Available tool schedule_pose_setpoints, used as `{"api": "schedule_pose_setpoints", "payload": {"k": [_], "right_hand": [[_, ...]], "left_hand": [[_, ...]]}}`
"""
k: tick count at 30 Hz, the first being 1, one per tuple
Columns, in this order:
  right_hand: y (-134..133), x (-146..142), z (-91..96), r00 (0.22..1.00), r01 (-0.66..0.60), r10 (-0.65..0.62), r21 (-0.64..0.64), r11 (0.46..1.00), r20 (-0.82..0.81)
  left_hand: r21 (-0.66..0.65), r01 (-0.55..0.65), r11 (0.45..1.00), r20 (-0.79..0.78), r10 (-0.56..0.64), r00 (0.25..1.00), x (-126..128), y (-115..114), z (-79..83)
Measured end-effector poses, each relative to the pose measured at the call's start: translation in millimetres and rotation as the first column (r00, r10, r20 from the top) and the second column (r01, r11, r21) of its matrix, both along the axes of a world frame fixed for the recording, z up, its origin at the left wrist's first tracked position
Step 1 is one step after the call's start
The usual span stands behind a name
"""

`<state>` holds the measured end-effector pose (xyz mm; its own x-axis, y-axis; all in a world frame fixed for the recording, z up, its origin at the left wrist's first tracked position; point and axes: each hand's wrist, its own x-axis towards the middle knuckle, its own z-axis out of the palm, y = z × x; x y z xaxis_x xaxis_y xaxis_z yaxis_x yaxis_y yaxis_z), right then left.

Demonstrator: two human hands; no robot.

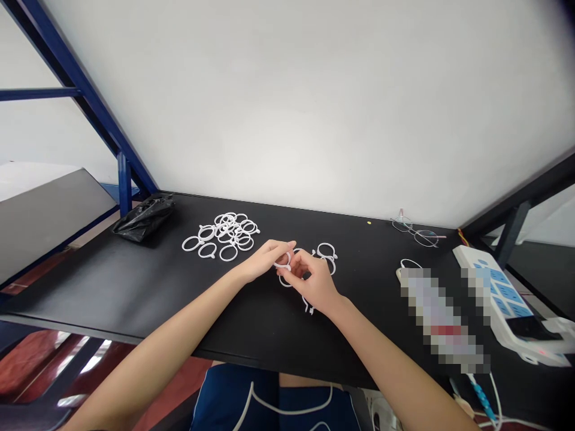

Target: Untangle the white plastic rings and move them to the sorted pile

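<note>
Pinching a white plastic ring (284, 261) between them, the left hand (264, 261) and right hand (315, 278) work close together near the middle of the black surface (135, 287). Both hands are mostly closed, with the fingers curled in on the ring. The fingers cover part of it, so its clip cannot be made out.

A few more rings (326, 254) lie just past the right hand, partly hidden behind it, and a small white clip (308, 307) pokes out below that wrist. To the left, a loose pile of rings (227, 235) sits near the left hand, tangled and overlapping.

Farther left, a crumpled black plastic bag (144, 218) lies at the back of the surface. Wire-rimmed glasses (415, 234) rest near the back edge on the right. Right of the hands, a pixelated, unreadable object (440, 317) lies beside a white power strip (492, 293), with a white cable (411, 263) curling near its far end. A blue metal frame (76, 84) rises at the back left, against a white wall (291, 102).
</note>
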<state>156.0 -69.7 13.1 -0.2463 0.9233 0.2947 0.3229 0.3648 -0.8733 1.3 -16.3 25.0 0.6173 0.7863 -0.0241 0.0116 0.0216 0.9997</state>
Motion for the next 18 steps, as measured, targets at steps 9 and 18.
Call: {"api": "schedule_pose_setpoints", "payload": {"k": [9,18], "right_hand": [[-0.2,0.6,-1.2,1.0,0.006,-0.006,0.014,1.0,0.022],[-0.8,0.4,0.5,0.999,0.008,-0.009,0.008,1.0,0.034]], "left_hand": [[-0.003,0.006,1.0,-0.011,-0.006,1.0,-0.3,-1.2,3.7],[0.008,0.009,1.0,0.0,-0.009,1.0,-0.1,-2.1,4.1]]}}
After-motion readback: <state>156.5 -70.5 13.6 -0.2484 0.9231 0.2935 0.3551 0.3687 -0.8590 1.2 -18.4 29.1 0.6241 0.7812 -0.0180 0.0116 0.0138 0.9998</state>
